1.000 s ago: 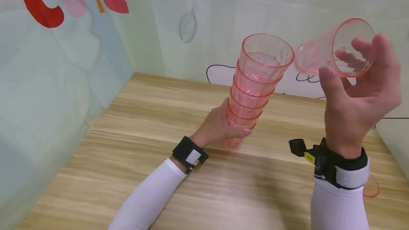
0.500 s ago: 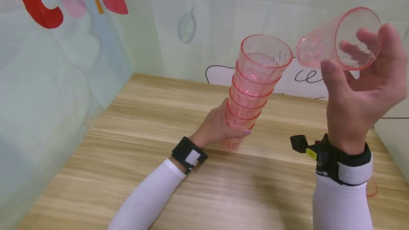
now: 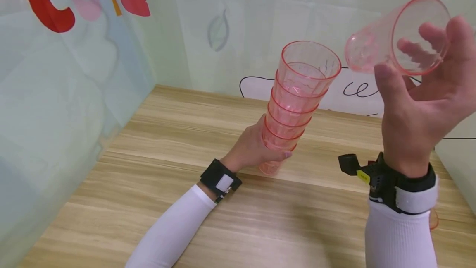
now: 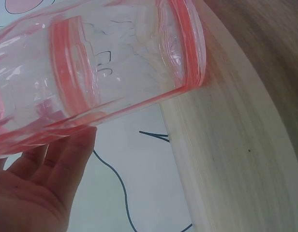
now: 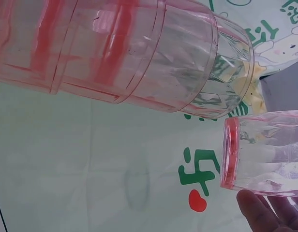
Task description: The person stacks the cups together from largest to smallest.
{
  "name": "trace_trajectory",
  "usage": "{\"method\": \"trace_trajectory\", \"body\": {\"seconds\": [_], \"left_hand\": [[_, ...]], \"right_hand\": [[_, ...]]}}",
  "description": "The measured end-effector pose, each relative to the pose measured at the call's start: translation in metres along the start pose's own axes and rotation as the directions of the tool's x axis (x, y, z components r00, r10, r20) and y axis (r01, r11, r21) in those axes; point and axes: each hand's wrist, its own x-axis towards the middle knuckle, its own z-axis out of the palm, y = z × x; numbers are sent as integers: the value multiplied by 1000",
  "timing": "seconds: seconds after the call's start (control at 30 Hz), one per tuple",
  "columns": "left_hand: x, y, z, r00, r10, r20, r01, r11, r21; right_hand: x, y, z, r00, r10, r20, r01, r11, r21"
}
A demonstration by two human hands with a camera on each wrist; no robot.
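Observation:
A tall stack of nested, see-through pink cups (image 3: 293, 102) leans to the right over the table in the head view. My left hand (image 3: 256, 144) grips this stack near its bottom, thumb across the front. At the upper right my right hand (image 3: 431, 82) holds a single pink cup (image 3: 375, 49), tipped on its side with its mouth facing me and its base toward the stack's top. The right wrist view shows that cup (image 5: 270, 154) apart from the stack (image 5: 139, 53). In the left wrist view, fingers (image 4: 74, 164) lie along the stack's side.
Behind my right forearm, a pink rim (image 3: 434, 219) shows on the wooden table (image 3: 178, 135), mostly hidden. Printed sheets form a wall (image 3: 208, 20) along the back and left of the table. Each wrist wears a black strap, the right one (image 3: 405, 193) with a camera sticking out.
My right hand has risen and shifted slightly right with the single cup, widening the gap to the stack. The left hand and the stack have stayed almost still.

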Motion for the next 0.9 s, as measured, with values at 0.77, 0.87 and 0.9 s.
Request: {"method": "trace_trajectory", "body": {"seconds": [0.77, 0.87, 0.9], "left_hand": [[1, 1, 0, 999, -43, -10, 43, 999, 11], [0, 1, 0, 999, -40, -11, 41, 999, 27], [0, 1, 0, 999, -37, -9, 38, 999, 31]], "right_hand": [[9, 3, 25, 976, 11, 219, -21, 999, 42], [6, 2, 28, 967, 56, 248, -63, 998, 21], [6, 1, 28, 964, 63, 259, -69, 998, 12]]}}
